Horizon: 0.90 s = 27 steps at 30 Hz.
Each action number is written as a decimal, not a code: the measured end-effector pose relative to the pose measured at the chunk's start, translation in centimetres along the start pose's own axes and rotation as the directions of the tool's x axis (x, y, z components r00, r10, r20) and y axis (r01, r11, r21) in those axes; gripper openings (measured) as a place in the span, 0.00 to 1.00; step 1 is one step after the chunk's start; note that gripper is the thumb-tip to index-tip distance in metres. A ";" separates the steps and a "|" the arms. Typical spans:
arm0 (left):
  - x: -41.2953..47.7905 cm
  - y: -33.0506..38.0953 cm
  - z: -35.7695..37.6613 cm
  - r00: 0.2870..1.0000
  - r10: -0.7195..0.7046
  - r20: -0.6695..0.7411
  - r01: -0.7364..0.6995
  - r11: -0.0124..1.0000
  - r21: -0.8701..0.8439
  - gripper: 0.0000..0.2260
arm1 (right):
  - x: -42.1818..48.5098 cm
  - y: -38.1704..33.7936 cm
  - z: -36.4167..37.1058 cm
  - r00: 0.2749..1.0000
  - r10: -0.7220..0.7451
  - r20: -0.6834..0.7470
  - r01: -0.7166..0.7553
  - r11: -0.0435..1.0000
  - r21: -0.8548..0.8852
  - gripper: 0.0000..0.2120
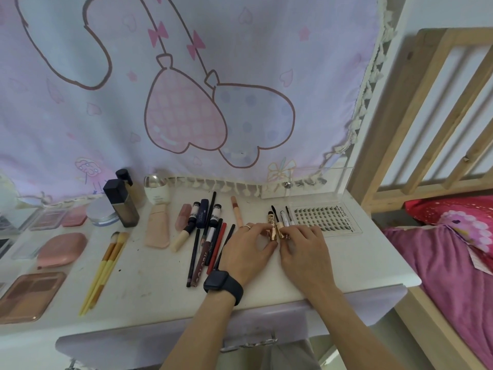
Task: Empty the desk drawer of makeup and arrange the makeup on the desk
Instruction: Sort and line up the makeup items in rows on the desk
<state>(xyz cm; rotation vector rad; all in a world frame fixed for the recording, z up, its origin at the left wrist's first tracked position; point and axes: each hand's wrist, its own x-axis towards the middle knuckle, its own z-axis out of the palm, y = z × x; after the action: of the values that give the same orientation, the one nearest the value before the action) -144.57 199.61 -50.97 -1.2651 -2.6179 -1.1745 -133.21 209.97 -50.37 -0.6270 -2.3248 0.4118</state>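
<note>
Right now both hands meet on the white desk [160,303], just left of the lash tray [324,217]. The left hand [248,247], with a dark watch [222,285] on its wrist, curls thumb and forefinger round the printed gold mascara tube [271,222]. The right hand [304,247] pinches the second gold tube [280,227] lying just beside it. Fingers cover the lower ends of both tubes, so whether the two touch cannot be told. Thin wands [286,217] lie between the tubes and the tray, too small to tell apart. Pencils and liners [213,244] lie in a loose row left of the hands, with yellow brushes [106,265] farther left. The brown palette [29,295] and the cases behind it are cut off by the left edge. Below the desk edge the lilac drawer [186,340] shows only its front, its handle [249,343] partly behind the forearms and its inside out of view
</note>
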 end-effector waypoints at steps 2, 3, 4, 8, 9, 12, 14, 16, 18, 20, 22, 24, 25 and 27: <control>-0.1 0.1 -0.1 1.000 -0.002 0.002 0.002 1.000 -0.006 0.15 | 0.0 0.1 0.0 1.000 -0.003 0.008 0.003 1.000 0.001 0.10; -0.1 0.2 -0.1 1.000 0.000 0.003 0.000 1.000 -0.010 0.15 | 0.0 0.1 0.0 1.000 -0.003 0.005 0.003 1.000 0.008 0.10; -0.2 0.2 -0.2 1.000 0.001 0.003 -0.001 1.000 -0.013 0.15 | 0.0 0.1 0.0 1.000 -0.003 0.002 0.003 1.000 0.013 0.10; -0.4 0.7 -0.7 1.000 -0.016 0.013 0.016 1.000 -0.023 0.15 | 0.0 0.2 0.1 1.000 -0.001 0.001 0.001 1.000 0.009 0.11; -0.4 0.8 -0.8 1.000 -0.024 0.019 0.025 0.999 -0.033 0.14 | 0.0 0.2 0.2 1.000 0.000 0.001 0.000 1.000 0.011 0.11; -0.5 1.1 -1.4 0.997 -0.062 0.044 0.066 0.995 -0.081 0.14 | 0.0 0.1 -0.1 1.000 0.015 0.016 -0.015 1.000 0.024 0.13; -0.4 1.1 -2.0 0.994 -0.082 0.078 0.089 0.991 -0.096 0.16 | -0.5 0.0 -0.5 1.000 0.019 0.021 -0.019 1.000 0.005 0.15; 0.0 1.3 -2.7 0.991 -0.086 0.103 0.092 0.994 -0.053 0.17 | -1.3 0.3 -1.1 0.999 0.037 -0.002 -0.037 0.996 -0.075 0.18; 0.8 1.5 -3.5 0.994 -0.087 0.059 0.084 0.995 0.051 0.15 | -2.4 1.0 -1.8 0.993 0.113 -0.018 -0.115 0.974 -0.197 0.20; 2.0 1.6 -4.5 0.995 -0.097 -0.014 0.097 0.979 0.177 0.13 | -3.7 1.4 -2.2 0.974 0.225 -0.015 -0.220 0.931 -0.290 0.23; 3.5 1.4 -5.3 0.990 -0.137 -0.035 0.141 0.941 0.306 0.14 | -4.7 1.6 -2.4 0.948 0.317 0.016 -0.293 0.894 -0.340 0.31; 4.8 1.2 -5.7 0.982 -0.191 0.002 0.169 0.874 0.456 0.14 | -5.1 1.5 -2.5 0.925 0.373 0.074 -0.323 0.873 -0.367 0.35; 5.2 1.2 -5.7 0.975 -0.219 0.021 0.175 0.830 0.529 0.14 | -5.1 1.4 -2.4 0.917 0.387 0.100 -0.327 0.870 -0.370 0.36; 5.8 1.2 -5.3 0.960 -0.279 0.038 0.190 0.740 0.645 0.15 | -5.1 1.3 -2.4 0.913 0.390 0.117 -0.327 0.874 -0.360 0.35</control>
<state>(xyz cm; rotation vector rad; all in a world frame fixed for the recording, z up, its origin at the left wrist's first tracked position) -149.27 200.69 -44.62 -0.9026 -2.9297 -0.1246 -127.82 208.59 -51.94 -1.2511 -2.4786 0.2492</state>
